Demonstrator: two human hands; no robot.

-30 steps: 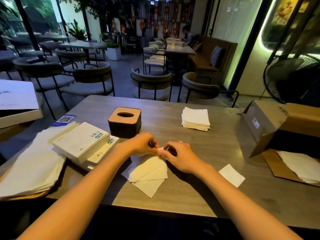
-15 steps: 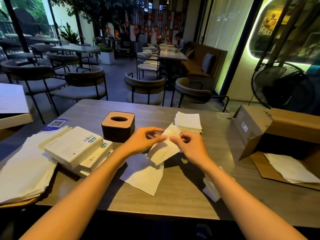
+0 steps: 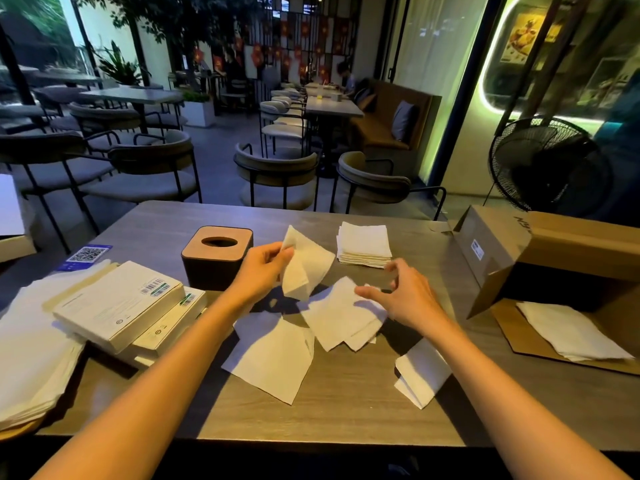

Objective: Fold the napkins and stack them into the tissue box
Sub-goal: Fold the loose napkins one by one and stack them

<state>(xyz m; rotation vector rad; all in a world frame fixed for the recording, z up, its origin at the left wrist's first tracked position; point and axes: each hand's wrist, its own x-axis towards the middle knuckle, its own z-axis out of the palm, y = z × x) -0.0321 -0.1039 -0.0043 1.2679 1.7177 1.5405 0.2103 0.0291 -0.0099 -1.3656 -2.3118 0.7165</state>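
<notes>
Now my left hand [image 3: 261, 268] pinches a white folded paper napkin [image 3: 304, 265] above the grey wood surface [image 3: 346, 410].

My right hand [image 3: 401, 292] hovers with fingers apart over loose white napkins [image 3: 341, 313]. The held napkin hangs beside the dark square tissue box with tan lid [image 3: 217, 257], long axis tilted, lower corner down. I judge a one-corner pinch may let the fold fall open.
</notes>
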